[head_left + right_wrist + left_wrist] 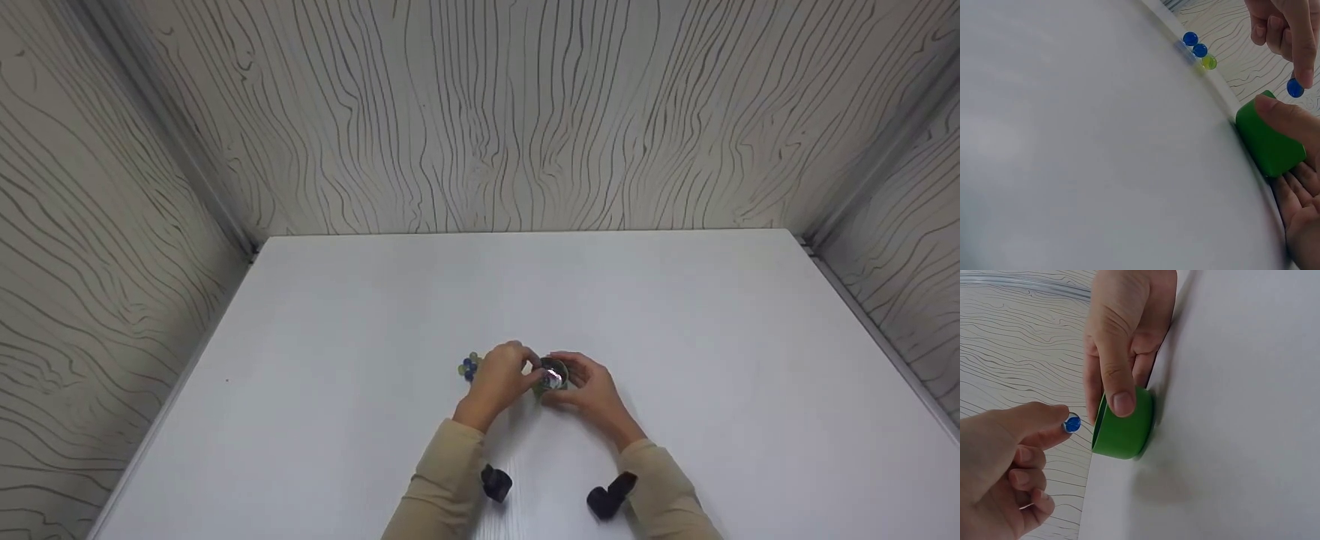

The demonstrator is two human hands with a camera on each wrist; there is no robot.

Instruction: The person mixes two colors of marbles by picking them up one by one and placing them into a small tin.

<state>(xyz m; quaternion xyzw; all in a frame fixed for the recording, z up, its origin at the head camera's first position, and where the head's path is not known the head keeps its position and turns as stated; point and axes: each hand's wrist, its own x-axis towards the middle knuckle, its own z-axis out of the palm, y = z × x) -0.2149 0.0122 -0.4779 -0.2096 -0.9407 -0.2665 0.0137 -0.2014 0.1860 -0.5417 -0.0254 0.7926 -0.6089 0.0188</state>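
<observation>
Between thumb and index finger, my left hand (504,375) pinches a blue glass marble (1072,423), held just above the mouth of a small green cup (1126,430). The cup stands upright on the white table, and its shiny inside shows in the head view. My right hand (592,391) grips the cup from the right, its thumb on the near wall and its other fingers behind. Left of my left hand lies a cluster of blue and yellow-green marbles (470,367), partly hidden by that hand. Several of these marbles (1200,50) also show in the right wrist view.
The white table (337,315) spreads out around both hands. Walls with a wood-grain pattern (487,112) rise at the back and sides. Black camera mounts (496,484) sit at both wrists, beside the beige sleeves (442,476).
</observation>
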